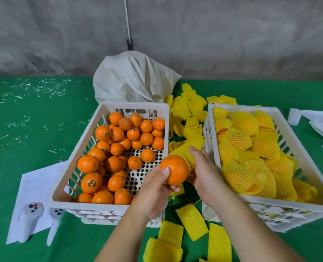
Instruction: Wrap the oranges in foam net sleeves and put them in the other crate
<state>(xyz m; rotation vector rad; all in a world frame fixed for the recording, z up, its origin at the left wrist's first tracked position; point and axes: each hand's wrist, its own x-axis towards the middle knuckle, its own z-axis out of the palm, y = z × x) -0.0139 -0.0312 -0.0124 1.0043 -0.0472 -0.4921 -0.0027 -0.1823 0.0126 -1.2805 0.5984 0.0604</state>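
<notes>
My left hand (155, 188) grips a bare orange (175, 170) between the two crates, thumb on its near side. My right hand (204, 171) holds a yellow foam net sleeve (190, 148) right behind the orange, its mouth against the fruit. The white crate on the left (104, 108) holds several bare oranges (117, 152), some with stickers. The white crate on the right (210, 118) is filled with oranges wrapped in yellow sleeves (251, 148).
Loose yellow sleeves lie between the crates at the back (187, 108) and on the green cloth in front (192, 221). A white woven sack (134, 78) stands behind the left crate. White paper (36, 186) lies at the left, white sheets (315, 121) at the right.
</notes>
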